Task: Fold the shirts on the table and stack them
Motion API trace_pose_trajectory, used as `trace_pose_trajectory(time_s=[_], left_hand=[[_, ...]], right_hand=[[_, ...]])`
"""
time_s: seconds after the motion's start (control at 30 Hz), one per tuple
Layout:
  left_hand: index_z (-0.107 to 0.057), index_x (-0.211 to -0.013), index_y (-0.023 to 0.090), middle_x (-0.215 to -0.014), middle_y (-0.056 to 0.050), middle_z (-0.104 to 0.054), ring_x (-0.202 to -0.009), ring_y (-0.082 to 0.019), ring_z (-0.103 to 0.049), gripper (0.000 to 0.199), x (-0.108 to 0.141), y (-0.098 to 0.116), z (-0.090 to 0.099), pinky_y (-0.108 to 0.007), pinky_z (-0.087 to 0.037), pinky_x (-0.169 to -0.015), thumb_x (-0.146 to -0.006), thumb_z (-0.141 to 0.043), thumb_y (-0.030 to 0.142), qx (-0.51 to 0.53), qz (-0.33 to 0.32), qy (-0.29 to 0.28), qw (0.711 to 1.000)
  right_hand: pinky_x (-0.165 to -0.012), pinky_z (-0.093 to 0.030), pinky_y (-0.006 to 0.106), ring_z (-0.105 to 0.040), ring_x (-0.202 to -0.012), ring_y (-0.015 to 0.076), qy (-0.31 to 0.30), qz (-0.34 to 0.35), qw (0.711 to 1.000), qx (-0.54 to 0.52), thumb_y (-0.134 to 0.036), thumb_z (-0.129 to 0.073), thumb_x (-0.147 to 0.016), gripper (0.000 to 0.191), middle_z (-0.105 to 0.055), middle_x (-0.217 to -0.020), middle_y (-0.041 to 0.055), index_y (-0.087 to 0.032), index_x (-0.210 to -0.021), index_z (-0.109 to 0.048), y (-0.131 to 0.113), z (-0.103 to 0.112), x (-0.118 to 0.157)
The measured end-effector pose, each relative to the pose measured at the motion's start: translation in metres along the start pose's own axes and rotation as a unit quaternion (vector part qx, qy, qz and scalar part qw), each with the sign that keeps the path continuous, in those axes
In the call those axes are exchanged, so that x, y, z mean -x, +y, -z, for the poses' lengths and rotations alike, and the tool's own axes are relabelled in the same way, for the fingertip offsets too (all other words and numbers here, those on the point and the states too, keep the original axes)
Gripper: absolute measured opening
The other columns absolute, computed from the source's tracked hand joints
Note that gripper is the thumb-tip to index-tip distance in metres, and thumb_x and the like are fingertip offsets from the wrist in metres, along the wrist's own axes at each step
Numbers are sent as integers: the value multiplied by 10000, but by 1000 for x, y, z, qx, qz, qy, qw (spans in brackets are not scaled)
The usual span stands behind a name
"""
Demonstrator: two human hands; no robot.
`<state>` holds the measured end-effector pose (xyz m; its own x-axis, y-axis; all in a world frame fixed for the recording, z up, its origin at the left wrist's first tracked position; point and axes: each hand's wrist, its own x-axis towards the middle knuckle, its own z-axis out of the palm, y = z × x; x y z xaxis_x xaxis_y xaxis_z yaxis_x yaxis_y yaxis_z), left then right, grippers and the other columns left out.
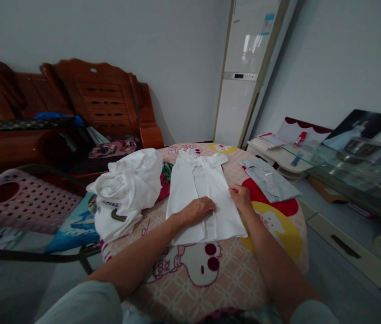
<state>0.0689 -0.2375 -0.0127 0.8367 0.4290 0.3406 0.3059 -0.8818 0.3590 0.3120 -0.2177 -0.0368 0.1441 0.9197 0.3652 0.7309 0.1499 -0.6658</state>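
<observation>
A white shirt (183, 198) lies spread on the round table, its collar end away from me and its hem toward me. Two long edges run down its middle, with a strip of lighter cloth between them. My left hand (197, 210) rests palm down on the middle of the shirt, its fingers laid over the cloth. At the shirt's right edge, the fingertips of my right hand (240, 197) are pinched together on the fabric. A crumpled pile of white clothing (132, 180) with dark print sits left of the shirt. On the right lies a folded grey garment (271, 180).
A patterned pink tablecloth (237, 274) covers the table. Behind on the left stands a wooden sofa (105, 99); nearer is a chair with a pink woven back (24, 202). A glass shelf (348, 171) and white cabinet are at right. A tall white air conditioner (237, 103) stands at the back.
</observation>
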Motion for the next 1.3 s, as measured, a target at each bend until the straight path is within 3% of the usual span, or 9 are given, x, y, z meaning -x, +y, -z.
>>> trace_pose_trajectory(time_s=[0.13, 0.23, 0.33, 0.5, 0.77, 0.93, 1.03, 1.17, 1.3], left_hand=[[-681, -959, 179, -956, -57, -683, -907, -164, -620, 181, 3, 1, 5, -252, -481, -805, -902, -526, 106, -13, -1, -24, 1000], [-691, -946, 193, -963, -53, -677, -923, -166, -615, 193, 2, 0, 9, -253, -476, -820, -867, -541, 99, -13, -5, -42, 999], [-701, -900, 196, -939, -44, -684, -922, -174, -618, 205, -4, 0, 14, -260, -476, -835, -806, -559, 81, -11, 3, -63, 998], [-709, -837, 189, -900, -33, -694, -862, -166, -635, 211, -10, 0, 15, -251, -481, -804, -757, -558, 64, 5, 24, -79, 997], [-687, -979, 162, -1009, -67, -690, -930, -173, -637, 208, 7, -2, 32, -270, -485, -855, -791, -610, 116, 3, 72, 23, 997], [-678, -808, 163, -782, -17, -670, -696, -133, -609, 78, 23, 9, 54, -237, -465, -705, -808, -602, 150, -33, 135, -23, 990], [-670, -920, 176, -940, -42, -684, -855, -164, -633, 115, 37, 20, 43, -262, -478, -808, -821, -612, 176, -20, 99, -35, 994], [-629, -1020, 180, -1065, -76, -649, -1038, -205, -599, 185, 49, 31, 21, -307, -470, -919, -840, -592, 168, -15, 76, -33, 996], [-577, -1129, 191, -1147, -84, -612, -1049, -200, -597, 276, 55, 38, 25, -311, -474, -923, -856, -602, 226, 1, 72, -7, 997]], right_hand=[[-662, -473, 275, -629, -681, 183, 25, 56, 997, 55, -272, -544, -834, 211, -704, -734, 64, -164, -814, -725, -5, 0, 3], [-860, -509, 344, -660, -950, 233, 17, 166, 983, 73, -293, -576, -863, 243, -727, -1003, 128, -154, -994, -727, -8, -7, 7], [-1046, -437, 427, -554, -1240, 270, -41, 242, 964, 102, -339, -612, -881, 377, -635, -1294, 163, -155, -1206, -667, -8, -19, 14], [-1134, -316, 526, -418, -1386, 291, -138, 251, 941, 178, -400, -517, -962, 473, -484, -1476, 163, -196, -1388, -541, -14, -23, 22], [-1137, -327, 519, -430, -1382, 298, -159, 245, 938, 186, -386, -556, -951, 476, -476, -1484, 155, -195, -1387, -549, -20, -17, 19], [-1103, -412, 451, -556, -1272, 251, -201, 265, 937, 106, -293, -582, -934, 359, -614, -1354, 113, -224, -1280, -648, -17, 4, 26], [-1131, -384, 410, -505, -1325, 242, -229, 289, 925, 87, -272, -541, -956, 373, -588, -1392, 87, -237, -1318, -624, -28, 14, 53], [-1166, -316, 502, -384, -1417, 269, -245, 285, 919, 119, -237, -507, -964, 462, -453, -1511, 94, -242, -1425, -510, -47, 15, 91], [-1117, -400, 466, -491, -1338, 241, -222, 257, 937, 79, -254, -521, -954, 450, -547, -1430, 117, -221, -1402, -536, -57, 28, 100]])
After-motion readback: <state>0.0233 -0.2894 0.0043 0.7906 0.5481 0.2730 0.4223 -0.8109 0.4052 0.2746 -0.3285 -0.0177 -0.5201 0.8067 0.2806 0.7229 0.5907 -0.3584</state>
